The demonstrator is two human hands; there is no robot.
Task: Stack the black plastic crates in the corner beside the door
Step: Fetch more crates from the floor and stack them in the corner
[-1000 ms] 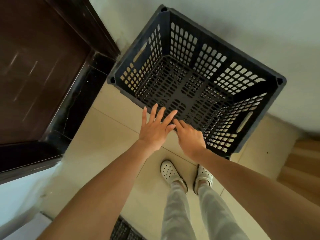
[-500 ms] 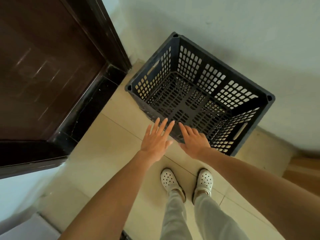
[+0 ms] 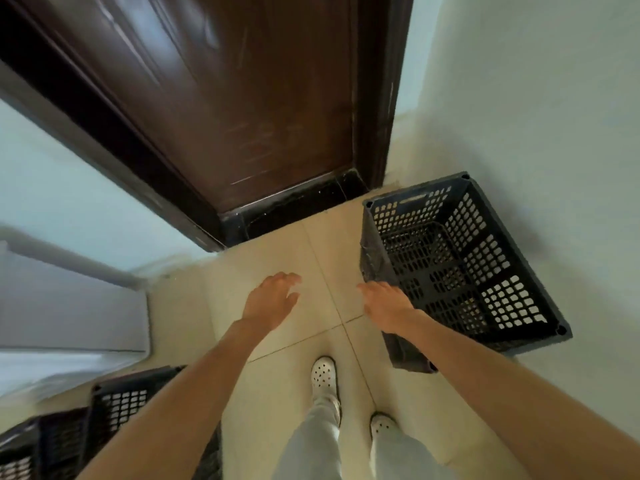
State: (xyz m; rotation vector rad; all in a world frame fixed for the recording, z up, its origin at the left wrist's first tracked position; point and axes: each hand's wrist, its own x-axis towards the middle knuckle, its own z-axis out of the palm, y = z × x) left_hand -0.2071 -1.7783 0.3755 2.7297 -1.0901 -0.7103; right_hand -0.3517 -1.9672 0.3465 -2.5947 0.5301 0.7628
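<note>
Both hands have come off the black crate (image 3: 408, 213), which sits on the floor (image 3: 287, 244) in the corner, right of the door (image 3: 259, 116) and against the wall (image 3: 536, 98). The left hand (image 3: 272, 301) and right hand (image 3: 388, 306) hover, fingers (image 3: 289, 279) loosely spread, holding nothing. More black crates (image 3: 121, 407) stand at lower left, partly hidden by the left arm.

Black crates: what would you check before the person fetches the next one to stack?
1. The corner crate stands upright against the wall, beside the door: ok.
2. The corner crate has nothing inside: ok.
3. The left hand holds nothing: ok.
4. The right hand holds nothing: ok.
5. The waiting crates are in view at lower left: ok.
6. The waiting crates are empty: cannot tell, as they are blurred and cut off.
</note>
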